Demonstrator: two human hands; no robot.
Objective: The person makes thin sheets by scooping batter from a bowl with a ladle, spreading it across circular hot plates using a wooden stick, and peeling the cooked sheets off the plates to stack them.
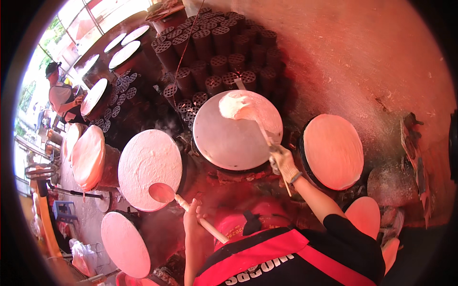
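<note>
Brownish wall (pixel 353 57) behind stacked perforated briquettes (pixel 220 37), gloved right hand (pixel 284 164) gripping a stick (pixel 264 133) over a batter-streaked griddle (pixel 226 140), left hand (pixel 192 218) clasping a ladle (pixel 162 192), white lettering (pixel 260 269) on black clothing (pixel 310 269).

Rough wall (pixel 377 52) right; blue stool (pixel 64 209), bright gridded window (pixel 78 26) left.

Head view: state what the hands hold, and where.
Left hand holds a ladle around mid-handle; right hand holds a wooden stick near its lower end.

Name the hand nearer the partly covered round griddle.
Right. The right hand grips a stick by the griddle, at its lower right; the left hand holds a ladle farther away, below the griddle's left side.
</note>
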